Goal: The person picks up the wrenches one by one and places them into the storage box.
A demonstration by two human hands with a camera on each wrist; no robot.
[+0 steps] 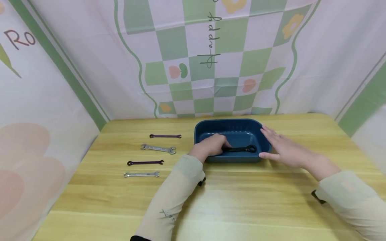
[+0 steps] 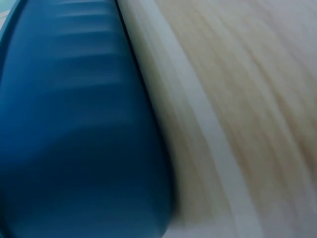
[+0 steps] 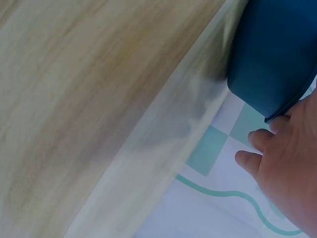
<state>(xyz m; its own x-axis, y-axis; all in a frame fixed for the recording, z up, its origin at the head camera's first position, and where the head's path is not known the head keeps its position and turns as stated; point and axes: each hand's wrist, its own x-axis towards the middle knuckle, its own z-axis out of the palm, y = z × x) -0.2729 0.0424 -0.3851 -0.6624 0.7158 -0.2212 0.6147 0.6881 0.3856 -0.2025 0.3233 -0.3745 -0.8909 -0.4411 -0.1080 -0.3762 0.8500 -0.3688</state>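
The blue basin stands near the far edge of the bench, a little right of that edge's middle. Inside it, towards its near wall, lies a black wrench; its ring end shows on the right, and its other end runs under the left hand. That hand reaches over the near left part of the rim, fingers curled round the wrench; their tips are hidden. The right hand has its fingers spread wide, the tips against the basin's right end.

Four more wrenches lie apart from one another in a slanting column towards the bench's left edge. From the far edge to the near one come a purple wrench, a larger silver wrench, a second purple wrench and a slim silver wrench.

Only the head view shows the wrenches and the basin's inside. The left wrist view, blurred, adds the ribs along the basin's wall and its base against the bench. The right wrist view shows the smooth outer wall at a rounded corner, fingers at the rim, and the checked cloth beyond the bench's edge.
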